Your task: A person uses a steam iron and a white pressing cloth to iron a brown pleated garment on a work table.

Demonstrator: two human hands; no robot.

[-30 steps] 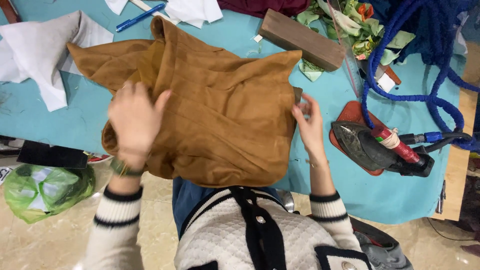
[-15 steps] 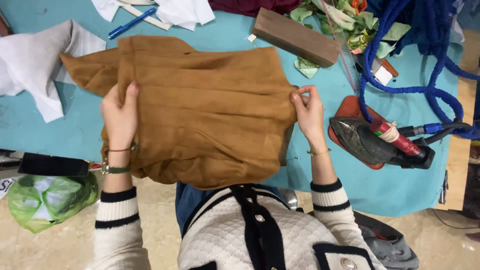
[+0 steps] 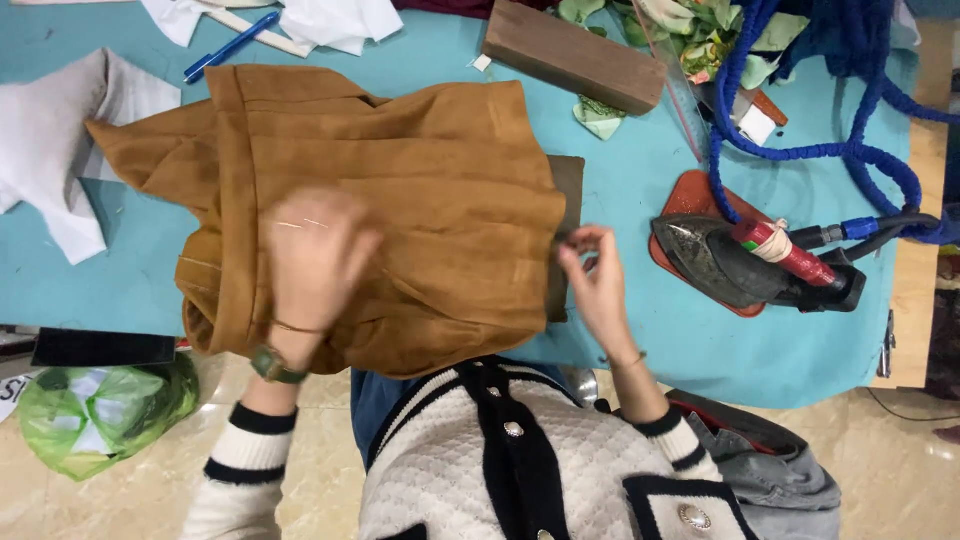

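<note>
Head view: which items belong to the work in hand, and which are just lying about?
In use:
- brown garment, spread on the blue table
- left hand, flat on it
- right hand, pinching its right edge
- dark pad beneath that edge

Lying about:
- iron
- wooden block
- blue pen
- white fabric pieces
- blue cord

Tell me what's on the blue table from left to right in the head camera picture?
White fabric piece → brown garment, left hand flat on it → right hand pinching the garment's edge → iron on its red mat → blue cord.
</note>
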